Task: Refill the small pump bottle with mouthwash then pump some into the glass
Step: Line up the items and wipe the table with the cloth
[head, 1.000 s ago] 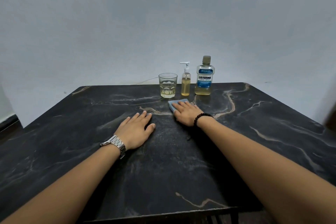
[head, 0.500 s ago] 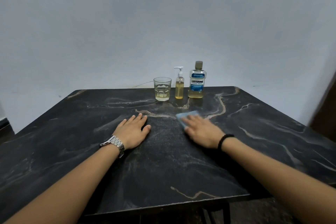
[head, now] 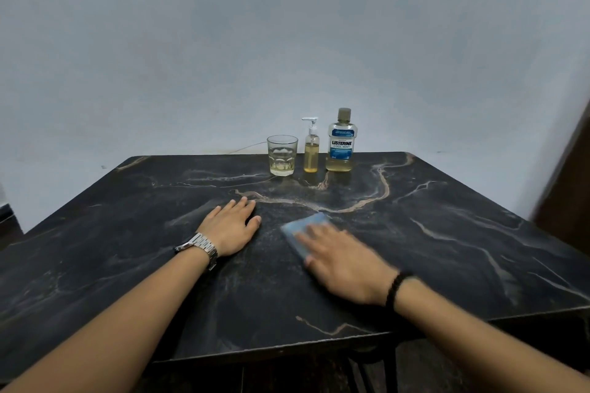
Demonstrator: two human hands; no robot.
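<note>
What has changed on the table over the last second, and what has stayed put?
The right hand, fingers flat on the blue cloth, has slid it back from the bottles towards the person. The left hand stays flat on the table. The glass, pump bottle and mouthwash bottle stand untouched.

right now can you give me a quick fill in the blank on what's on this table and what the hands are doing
1. The right hand presses a ____ cloth flat on the table.
2. The pump bottle stands between the mouthwash bottle and the ____.
3. The left hand lies flat, and its wrist wears a metal ____.

Missing words: blue; glass; watch
</note>
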